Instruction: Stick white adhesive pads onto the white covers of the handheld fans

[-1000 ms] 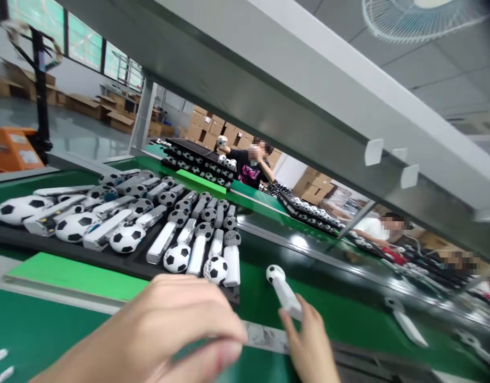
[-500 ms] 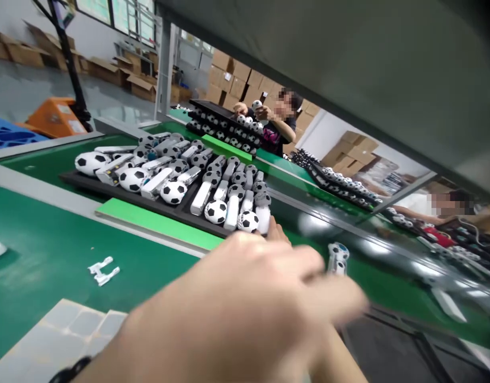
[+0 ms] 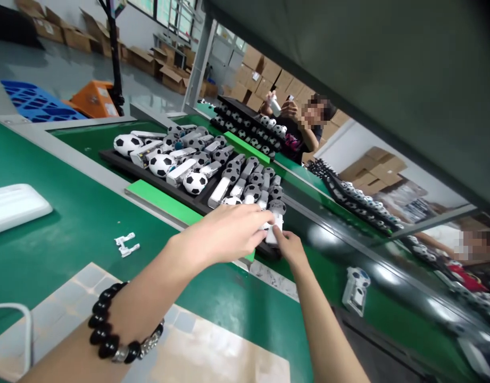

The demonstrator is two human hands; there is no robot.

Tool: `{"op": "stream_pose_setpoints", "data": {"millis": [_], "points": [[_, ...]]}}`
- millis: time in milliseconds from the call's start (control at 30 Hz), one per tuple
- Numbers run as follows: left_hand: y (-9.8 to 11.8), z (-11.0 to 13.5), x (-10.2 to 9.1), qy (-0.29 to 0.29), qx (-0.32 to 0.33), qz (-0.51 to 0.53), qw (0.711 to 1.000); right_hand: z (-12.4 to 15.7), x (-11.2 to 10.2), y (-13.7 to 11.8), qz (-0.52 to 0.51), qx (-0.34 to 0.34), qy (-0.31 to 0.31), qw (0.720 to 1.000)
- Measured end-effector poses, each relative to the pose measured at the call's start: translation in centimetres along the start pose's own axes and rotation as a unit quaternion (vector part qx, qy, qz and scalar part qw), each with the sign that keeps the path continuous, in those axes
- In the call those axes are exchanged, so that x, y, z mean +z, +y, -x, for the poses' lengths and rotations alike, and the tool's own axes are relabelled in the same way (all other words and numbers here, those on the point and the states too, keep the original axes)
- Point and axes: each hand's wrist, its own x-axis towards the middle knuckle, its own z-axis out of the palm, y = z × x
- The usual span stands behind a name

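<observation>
A black tray (image 3: 165, 183) holds several rows of white-handled pieces with soccer-ball heads (image 3: 196, 182). At its near right corner, my left hand (image 3: 237, 229) reaches over the front row, its fingers bent down on a soccer-ball piece. A beaded bracelet (image 3: 109, 324) circles the left wrist. My right hand (image 3: 291, 246) comes in from the right, thumb against the white handle (image 3: 273, 235) of the corner piece; its other fingers are partly hidden behind. Both hands nearly meet there, and the left hand covers part of the front row.
A soccer-ball piece (image 3: 356, 290) lies apart on the green belt at right. On the near bench are a small white bracket (image 3: 126, 244), a white plastic housing (image 3: 17, 207) and a patterned board (image 3: 213, 346). Across the belt, a person (image 3: 304, 127) handles a white piece beside stacked trays (image 3: 245, 125).
My left hand, blurred and close to the camera before, has moved forward to the tray's corner pieces. My right hand stays at that corner. The view has shifted, showing more bench on the left.
</observation>
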Motion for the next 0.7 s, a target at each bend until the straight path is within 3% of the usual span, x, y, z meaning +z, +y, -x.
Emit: {"op": "stream_pose_setpoints", "data": {"millis": [100, 233, 333, 400, 467, 533, 567, 633, 700], "points": [[-0.2, 0.1, 0.1, -0.002, -0.003, 0.004, 1.0, 1.4, -1.1, -0.3, -0.045, 0.034, 0.0, 0.998], [0.4, 0.0, 1.8, 0.0, 0.007, 0.006, 1.0, 5.8, -3.4, -0.4, -0.139, 0.056, -0.008, 0.989], [0.9, -0.6, 3.2, 0.027, 0.083, -0.003, 0.996, 9.3, -4.5, -0.4, -0.233, 0.017, -0.064, 0.97], [0.8, -1.0, 3.5, 0.064, 0.154, 0.002, 0.986, 11.8, -3.9, 0.2, -0.275, -0.018, -0.094, 0.957], [0.2, -1.2, 2.9, 0.112, 0.18, 0.032, 0.977, 15.1, -1.5, 1.7, -0.294, -0.04, -0.097, 0.95], [-0.7, -0.9, 1.4, 0.161, 0.139, 0.094, 0.973, 19.2, 2.5, 4.0, -0.263, -0.087, -0.081, 0.957], [-1.1, -0.6, 0.5, 0.186, 0.103, 0.136, 0.968, 21.2, 4.8, 5.3, -0.172, -0.191, -0.05, 0.965], [-1.5, 0.1, -1.5, 0.245, 0.047, 0.213, 0.945, 24.4, 8.8, 7.7, 0.023, -0.366, -0.006, 0.93], [-1.4, 0.9, -3.2, 0.318, 0.042, 0.253, 0.913, 25.2, 10.6, 9.5, 0.113, -0.471, 0.046, 0.874]]}}
